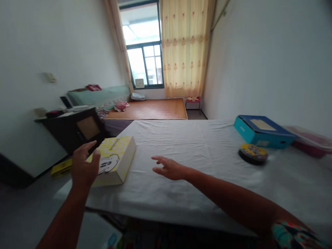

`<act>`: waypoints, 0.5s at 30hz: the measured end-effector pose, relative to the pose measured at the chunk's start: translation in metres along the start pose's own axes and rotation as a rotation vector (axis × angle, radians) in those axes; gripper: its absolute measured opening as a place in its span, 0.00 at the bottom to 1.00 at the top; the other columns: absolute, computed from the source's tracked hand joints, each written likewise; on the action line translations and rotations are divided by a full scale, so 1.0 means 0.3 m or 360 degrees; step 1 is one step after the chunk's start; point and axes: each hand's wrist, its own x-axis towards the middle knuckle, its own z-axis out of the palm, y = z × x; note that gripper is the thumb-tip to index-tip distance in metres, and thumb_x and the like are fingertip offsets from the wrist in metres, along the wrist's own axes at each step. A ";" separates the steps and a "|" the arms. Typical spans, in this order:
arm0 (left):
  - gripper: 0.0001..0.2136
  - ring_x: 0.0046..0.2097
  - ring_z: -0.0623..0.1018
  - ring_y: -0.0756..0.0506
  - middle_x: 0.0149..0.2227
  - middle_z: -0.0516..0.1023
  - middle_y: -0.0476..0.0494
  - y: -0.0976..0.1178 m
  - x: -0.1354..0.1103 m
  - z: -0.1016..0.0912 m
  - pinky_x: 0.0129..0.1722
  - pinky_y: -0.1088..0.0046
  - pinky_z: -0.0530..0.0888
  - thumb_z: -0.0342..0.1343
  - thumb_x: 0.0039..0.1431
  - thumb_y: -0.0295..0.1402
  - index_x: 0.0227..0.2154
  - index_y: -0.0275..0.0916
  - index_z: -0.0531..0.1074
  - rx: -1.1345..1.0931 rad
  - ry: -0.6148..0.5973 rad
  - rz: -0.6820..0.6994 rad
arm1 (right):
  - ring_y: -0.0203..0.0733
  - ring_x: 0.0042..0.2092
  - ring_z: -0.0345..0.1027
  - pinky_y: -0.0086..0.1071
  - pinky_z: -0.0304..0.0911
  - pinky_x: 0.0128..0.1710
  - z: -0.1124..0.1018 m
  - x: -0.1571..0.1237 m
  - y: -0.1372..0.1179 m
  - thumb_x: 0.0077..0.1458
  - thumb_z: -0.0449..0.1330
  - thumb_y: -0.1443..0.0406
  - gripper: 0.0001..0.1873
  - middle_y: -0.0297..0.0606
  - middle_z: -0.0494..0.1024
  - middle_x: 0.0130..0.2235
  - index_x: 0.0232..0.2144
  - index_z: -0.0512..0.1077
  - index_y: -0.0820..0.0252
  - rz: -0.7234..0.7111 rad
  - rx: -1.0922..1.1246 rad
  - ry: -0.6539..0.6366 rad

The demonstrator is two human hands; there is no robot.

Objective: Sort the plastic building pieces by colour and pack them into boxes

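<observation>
A yellow box (118,155) with a white cartoon figure lies at the near left corner of a table covered by a white cloth (181,145). My left hand (84,164) hovers over the box's left edge, fingers loosely spread, holding nothing. My right hand (169,167) reaches across the cloth just right of the box, fingers stretched out and apart, empty.
A blue box (261,131) and a round dark tin with a yellow lid (252,154) sit at the table's right. A pink-lidded container (313,141) lies at the far right. A dark cabinet (75,129) stands left, a bed with an orange mat (153,109) behind.
</observation>
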 end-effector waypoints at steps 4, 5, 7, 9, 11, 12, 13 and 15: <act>0.16 0.55 0.70 0.41 0.51 0.73 0.44 0.340 0.016 0.101 0.59 0.57 0.65 0.48 0.61 0.42 0.47 0.44 0.71 -0.0425 -0.0247 0.0379 | 0.47 0.46 0.73 0.43 0.69 0.45 -0.361 -0.208 0.082 0.59 0.52 0.51 0.25 0.41 0.74 0.53 0.54 0.69 0.54 0.0099 -0.0227 0.0458; 0.15 0.54 0.71 0.41 0.51 0.73 0.43 0.410 0.010 0.134 0.59 0.58 0.64 0.49 0.61 0.42 0.47 0.44 0.72 -0.0495 -0.0331 0.0439 | 0.47 0.45 0.73 0.43 0.69 0.44 -0.462 -0.266 0.112 0.59 0.52 0.52 0.24 0.41 0.76 0.51 0.52 0.71 0.54 0.0150 -0.0311 0.0583; 0.15 0.54 0.71 0.42 0.51 0.73 0.43 0.524 -0.010 0.207 0.59 0.58 0.65 0.49 0.61 0.41 0.47 0.44 0.72 -0.0605 -0.0510 0.0514 | 0.46 0.43 0.73 0.41 0.68 0.45 -0.667 -0.396 0.182 0.58 0.53 0.54 0.22 0.41 0.77 0.49 0.50 0.72 0.56 0.0270 -0.0526 0.0833; 0.15 0.54 0.71 0.41 0.51 0.73 0.43 0.617 -0.032 0.279 0.58 0.58 0.66 0.48 0.61 0.40 0.47 0.44 0.73 -0.0684 -0.0677 0.0569 | 0.45 0.40 0.74 0.41 0.67 0.45 -0.867 -0.543 0.260 0.57 0.54 0.57 0.20 0.44 0.77 0.48 0.49 0.73 0.59 0.0477 -0.0868 0.1014; 0.15 0.54 0.71 0.41 0.51 0.73 0.42 0.705 -0.050 0.344 0.57 0.58 0.67 0.48 0.61 0.40 0.46 0.44 0.73 -0.0748 -0.0820 0.0620 | 0.48 0.44 0.72 0.43 0.63 0.51 -1.044 -0.698 0.340 0.54 0.56 0.60 0.20 0.48 0.76 0.49 0.48 0.73 0.63 0.0731 -0.1270 0.1138; 0.15 0.54 0.71 0.41 0.51 0.73 0.42 0.749 -0.058 0.374 0.57 0.57 0.67 0.48 0.61 0.40 0.46 0.44 0.74 -0.0779 -0.0879 0.0647 | 0.50 0.49 0.70 0.45 0.60 0.54 -1.121 -0.772 0.378 0.54 0.57 0.62 0.20 0.51 0.75 0.50 0.47 0.73 0.65 0.0890 -0.1430 0.1221; 0.15 0.54 0.71 0.41 0.51 0.73 0.42 0.793 -0.064 0.402 0.57 0.58 0.68 0.48 0.61 0.40 0.46 0.44 0.74 -0.0810 -0.0939 0.0674 | 0.53 0.52 0.68 0.46 0.57 0.56 -1.187 -0.841 0.414 0.54 0.56 0.62 0.21 0.54 0.75 0.51 0.48 0.72 0.68 0.1078 -0.1525 0.1315; 0.15 0.54 0.72 0.42 0.50 0.74 0.41 0.885 -0.074 0.460 0.56 0.58 0.68 0.49 0.61 0.39 0.45 0.43 0.74 -0.0874 -0.1055 0.0718 | 0.57 0.55 0.65 0.49 0.54 0.58 -1.286 -0.955 0.483 0.57 0.54 0.61 0.23 0.59 0.73 0.52 0.50 0.71 0.72 0.1438 -0.1526 0.1483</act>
